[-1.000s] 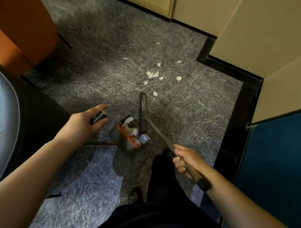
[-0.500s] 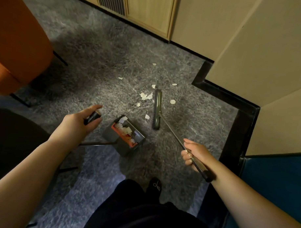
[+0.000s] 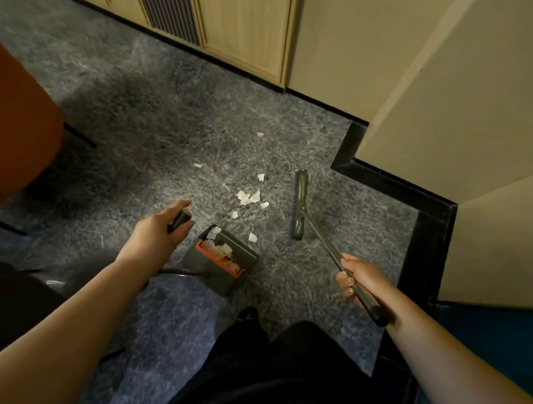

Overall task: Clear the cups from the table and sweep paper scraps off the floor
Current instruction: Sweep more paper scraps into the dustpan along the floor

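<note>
The person stands on a grey carpet floor (image 3: 141, 113) and looks down at both hands. The left hand (image 3: 155, 237) has its grip closed around the black end of the dustpan handle (image 3: 180, 221), with the forefinger stretched out over it. The dustpan (image 3: 224, 260) rests on the floor just in front of the feet, and some paper scraps (image 3: 224, 248) lie inside it, near its orange comb edge. The right hand (image 3: 359, 280) has its grip closed around the metal handle of the broom (image 3: 321, 243), near the black end. The broom head (image 3: 300, 204) stands on the carpet, to the right of the loose scraps (image 3: 249, 196). These white scraps lie on the floor between the broom head and the dustpan, and a few more lie farther away. An orange chair (image 3: 16, 138) is at the left, and wooden cabinets (image 3: 244, 25) are along the wall.
</note>
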A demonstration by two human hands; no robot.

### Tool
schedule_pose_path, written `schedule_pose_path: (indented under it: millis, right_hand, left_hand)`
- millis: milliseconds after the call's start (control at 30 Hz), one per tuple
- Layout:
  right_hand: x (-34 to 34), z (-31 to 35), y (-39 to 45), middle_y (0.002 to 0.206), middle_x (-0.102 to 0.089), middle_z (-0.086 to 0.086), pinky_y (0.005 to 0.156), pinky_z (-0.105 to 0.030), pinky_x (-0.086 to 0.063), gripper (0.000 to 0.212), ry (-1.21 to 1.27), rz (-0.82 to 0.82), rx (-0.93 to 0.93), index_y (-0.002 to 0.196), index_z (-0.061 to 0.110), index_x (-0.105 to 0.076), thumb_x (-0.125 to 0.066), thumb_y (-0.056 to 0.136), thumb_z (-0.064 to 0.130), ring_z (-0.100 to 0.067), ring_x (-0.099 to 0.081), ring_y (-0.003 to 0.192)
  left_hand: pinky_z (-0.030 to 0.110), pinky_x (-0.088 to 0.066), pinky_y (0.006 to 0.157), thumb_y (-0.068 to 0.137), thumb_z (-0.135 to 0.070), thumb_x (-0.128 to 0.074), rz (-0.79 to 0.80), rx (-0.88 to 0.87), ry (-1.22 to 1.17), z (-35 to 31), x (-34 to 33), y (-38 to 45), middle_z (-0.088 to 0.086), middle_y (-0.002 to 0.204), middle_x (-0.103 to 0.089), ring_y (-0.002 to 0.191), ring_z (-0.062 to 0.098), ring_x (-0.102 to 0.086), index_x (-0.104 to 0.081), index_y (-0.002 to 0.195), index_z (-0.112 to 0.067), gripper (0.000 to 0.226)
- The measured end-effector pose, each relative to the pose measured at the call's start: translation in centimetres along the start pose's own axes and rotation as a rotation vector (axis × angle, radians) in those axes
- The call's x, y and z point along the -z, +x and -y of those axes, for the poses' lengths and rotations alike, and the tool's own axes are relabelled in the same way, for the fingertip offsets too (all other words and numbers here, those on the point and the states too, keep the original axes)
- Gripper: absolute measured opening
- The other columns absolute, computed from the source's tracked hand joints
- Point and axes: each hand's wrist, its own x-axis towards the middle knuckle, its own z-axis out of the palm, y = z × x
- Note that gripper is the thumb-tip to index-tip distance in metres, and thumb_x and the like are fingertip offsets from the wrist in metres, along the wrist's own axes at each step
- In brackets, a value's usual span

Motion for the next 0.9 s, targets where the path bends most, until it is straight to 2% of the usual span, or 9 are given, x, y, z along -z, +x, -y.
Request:
schedule_pose_path:
  millis: [33, 133, 267, 367, 433, 633, 767, 900]
  right_hand:
    - [0.0, 0.7, 0.4, 0.043, -0.037, -0.003, 0.030, -0.015, -0.029, 0.048, 0.002, -0.003, 0.005, 0.150, 0.022, -0.020, -0.030, 0.104, 0.013, -0.008, -0.032, 0.027]
    - [-0.1, 2.9, 1.2, 0.041, -0.037, -0.002, 0.031, -0.015, -0.029, 0.046, 0.010, 0.012, 0.013, 0.149, 0.021, -0.021, -0.029, 0.104, 0.014, -0.008, -0.032, 0.027]
    - [0.5, 6.6, 2.9, 0.044, -0.036, -0.004, 0.030, -0.015, -0.030, 0.048, -0.005, 0.012, 0.025, 0.151, 0.019, -0.021, -0.030, 0.104, 0.012, -0.009, -0.033, 0.027]
    - [1.3, 9.7, 4.4, 0.051, -0.035, -0.007, 0.031, -0.015, -0.030, 0.048, -0.049, 0.022, 0.013, 0.151, 0.018, -0.021, -0.031, 0.104, 0.012, -0.009, -0.034, 0.028]
    - [2.1, 12.0, 5.8, 0.054, -0.035, -0.007, 0.030, -0.015, -0.030, 0.047, -0.058, 0.025, 0.003, 0.151, 0.018, -0.024, -0.031, 0.105, 0.012, -0.009, -0.034, 0.028]
    - [4.2, 18.5, 9.0, 0.050, -0.038, -0.005, 0.033, -0.016, -0.029, 0.040, -0.116, 0.015, -0.018, 0.143, 0.018, -0.036, -0.030, 0.104, 0.013, -0.009, -0.034, 0.030]
    - [5.1, 22.4, 11.1, 0.048, -0.038, -0.004, 0.033, -0.016, -0.029, 0.037, -0.157, 0.027, -0.038, 0.139, 0.015, -0.041, -0.029, 0.104, 0.012, -0.009, -0.035, 0.031]
    - [4.7, 25.1, 13.5, 0.045, -0.039, -0.005, 0.034, -0.017, -0.030, 0.039, -0.199, -0.002, -0.053, 0.141, 0.018, -0.036, -0.031, 0.103, 0.010, -0.010, -0.037, 0.032]
  left_hand:
    - [0.023, -0.046, 0.068, 0.091, -0.039, -0.065, 0.006, -0.002, 0.012, -0.3, -0.2, 1.0, -0.010, 0.096, -0.065, 0.068, 0.005, -0.061, -0.051, 0.135, -0.044, 0.046]
    - [0.018, -0.045, 0.056, 0.092, -0.040, -0.063, 0.008, 0.015, 0.009, -1.6, -0.6, 3.9, -0.008, 0.095, -0.065, 0.065, 0.002, -0.061, -0.050, 0.136, -0.046, 0.046]
    - [0.024, -0.048, 0.052, 0.092, -0.042, -0.062, -0.008, 0.055, -0.014, -3.8, -1.6, 7.8, -0.002, 0.088, -0.066, 0.056, 0.008, -0.059, -0.048, 0.137, -0.046, 0.047]
    - [0.021, -0.044, 0.045, 0.093, -0.042, -0.061, -0.013, 0.072, -0.014, -6.0, -2.2, 10.7, -0.009, 0.074, -0.060, 0.042, 0.009, -0.055, -0.048, 0.136, -0.046, 0.045]
    - [0.023, -0.044, 0.043, 0.093, -0.041, -0.061, -0.030, 0.094, -0.032, -7.5, -2.6, 12.9, -0.010, 0.074, -0.060, 0.040, 0.011, -0.054, -0.050, 0.136, -0.045, 0.044]
    - [0.026, -0.051, 0.047, 0.093, -0.040, -0.062, -0.038, 0.111, 0.000, -11.7, -3.4, 18.0, -0.005, 0.075, -0.065, 0.054, 0.021, -0.063, -0.050, 0.135, -0.046, 0.044]
    - [0.025, -0.050, 0.048, 0.092, -0.040, -0.063, -0.034, 0.132, 0.010, -13.5, -3.9, 20.8, -0.006, 0.084, -0.065, 0.060, 0.018, -0.065, -0.051, 0.135, -0.046, 0.044]
    - [0.018, -0.044, 0.041, 0.091, -0.039, -0.065, -0.025, 0.120, 0.025, -14.8, -3.6, 23.5, -0.007, 0.086, -0.064, 0.061, 0.012, -0.063, -0.054, 0.133, -0.043, 0.044]
